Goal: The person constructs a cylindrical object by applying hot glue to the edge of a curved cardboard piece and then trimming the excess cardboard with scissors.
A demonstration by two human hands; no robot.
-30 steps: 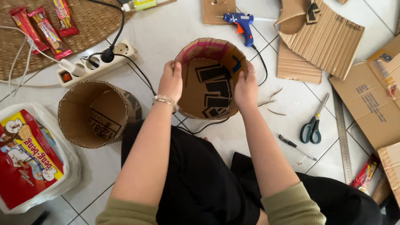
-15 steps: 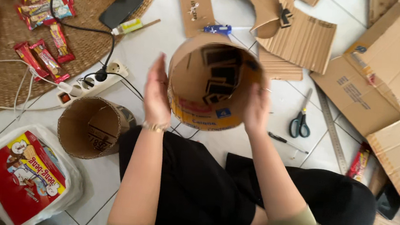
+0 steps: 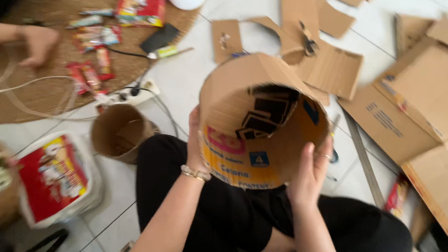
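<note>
The tube (image 3: 259,123) is brown cardboard, its inside yellow with a pink band, a blue square and black patches (blurred). A smaller tube (image 3: 119,133) is plain brown. The mat (image 3: 48,94) is tan; the bag (image 3: 54,179) red.

Both hands grip a cardboard cylinder (image 3: 259,126), mouth tilted toward the camera: left hand (image 3: 195,145) on its nine o'clock side, right hand (image 3: 310,174) at four. A smaller cardboard tube (image 3: 118,132) stands at nine o'clock.
</note>
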